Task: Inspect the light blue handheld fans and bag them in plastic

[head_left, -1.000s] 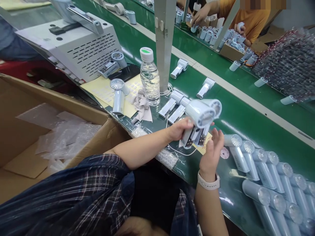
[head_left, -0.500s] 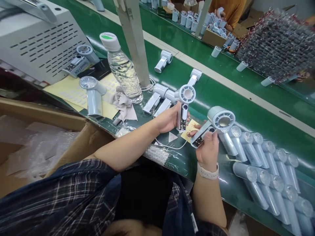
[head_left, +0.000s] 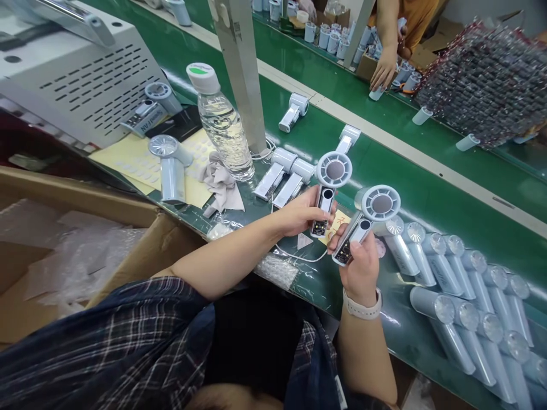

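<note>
My left hand (head_left: pixel 308 212) is closed around the handle of a light-blue handheld fan (head_left: pixel 334 170), its round grille facing me and the circuit board showing in the open handle. A second handheld fan (head_left: pixel 380 203) is gripped by my right hand (head_left: pixel 361 263), also with its board bare. The two fans are side by side, apart, above the bench. Behind my left hand lie two more fans (head_left: pixel 287 188) with open handles. Below the held fans are a yellow note (head_left: pixel 339 224), a small white triangular piece (head_left: pixel 303 241) and a white cable (head_left: pixel 305 259).
Rows of fans (head_left: pixel 444 267) fill the bench's right side. A water bottle (head_left: pixel 226 134) and a crumpled cloth (head_left: pixel 222 182) stand left, near a metal post (head_left: pixel 241 74). A cardboard box (head_left: pixel 141 256) sits lower left. Across the green belt (head_left: pixel 384 165), a co-worker's hand (head_left: pixel 383 71) touches a white cylinder.
Both held fans have turned so their grilles face me more. My left thumb now lies across the handle's front. The co-worker's hand has reached down to a cylinder on the belt.
</note>
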Motion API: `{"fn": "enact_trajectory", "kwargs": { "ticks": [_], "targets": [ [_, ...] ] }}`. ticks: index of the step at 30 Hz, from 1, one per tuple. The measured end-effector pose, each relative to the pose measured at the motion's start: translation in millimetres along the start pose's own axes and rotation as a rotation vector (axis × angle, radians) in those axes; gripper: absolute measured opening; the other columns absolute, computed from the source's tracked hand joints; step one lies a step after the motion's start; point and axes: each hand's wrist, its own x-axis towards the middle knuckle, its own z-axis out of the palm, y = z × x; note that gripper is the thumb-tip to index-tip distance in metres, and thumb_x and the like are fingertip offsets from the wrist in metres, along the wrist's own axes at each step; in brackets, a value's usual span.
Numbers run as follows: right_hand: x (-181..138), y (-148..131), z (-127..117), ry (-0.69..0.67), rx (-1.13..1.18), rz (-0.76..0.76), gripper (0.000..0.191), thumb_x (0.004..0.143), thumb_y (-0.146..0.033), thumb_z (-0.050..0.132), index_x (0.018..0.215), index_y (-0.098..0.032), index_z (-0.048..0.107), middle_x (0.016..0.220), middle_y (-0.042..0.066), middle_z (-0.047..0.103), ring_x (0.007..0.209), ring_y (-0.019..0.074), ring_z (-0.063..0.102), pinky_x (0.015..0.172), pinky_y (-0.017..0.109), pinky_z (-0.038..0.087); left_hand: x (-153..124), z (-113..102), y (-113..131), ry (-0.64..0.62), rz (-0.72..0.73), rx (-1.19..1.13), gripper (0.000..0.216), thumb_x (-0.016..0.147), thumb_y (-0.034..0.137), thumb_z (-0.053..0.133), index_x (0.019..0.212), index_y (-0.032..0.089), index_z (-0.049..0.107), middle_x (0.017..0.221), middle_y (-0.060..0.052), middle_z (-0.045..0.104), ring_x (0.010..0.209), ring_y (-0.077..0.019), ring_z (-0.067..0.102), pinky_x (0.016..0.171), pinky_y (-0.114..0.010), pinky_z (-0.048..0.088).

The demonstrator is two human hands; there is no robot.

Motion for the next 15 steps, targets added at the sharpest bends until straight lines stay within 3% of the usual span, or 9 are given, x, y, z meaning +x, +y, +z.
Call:
{"fn": "enact_trajectory", "kwargs": {
  "ticks": [7, 15],
  "targets": [
    [2.3, 0.1, -1.1, 0.006, 0.002, 0.024, 0.023, 0.086, -0.039, 0.058, 0.105, -0.026, 0.055, 0.089, 0.003, 0.060, 0.071, 0.0197, 0.061, 0.066, 0.037, 0.056, -4.8, 0.6, 6.1, -0.149, -0.032, 0.003, 0.050, 0.072, 0.026, 0.086, 0.110, 0.020, 0.055, 0.096, -0.003, 0.060, 0.078, -0.0153, 0.065, 0.069, -0.031, 0.052],
    [2.2, 4.7, -2.8, 0.024, 0.119, 0.009, 0.020, 0.090, -0.039, 0.063, 0.101, -0.023, 0.060, 0.091, 0.002, 0.063, 0.066, 0.0158, 0.058, 0.063, 0.034, 0.055, -3.5, -1.8, 5.1, -0.156, -0.014, 0.034, 0.057, 0.071, 0.027, 0.087, 0.118, 0.018, 0.057, 0.093, -0.003, 0.061, 0.075, -0.0145, 0.064, 0.068, -0.029, 0.050]
  ]
}}
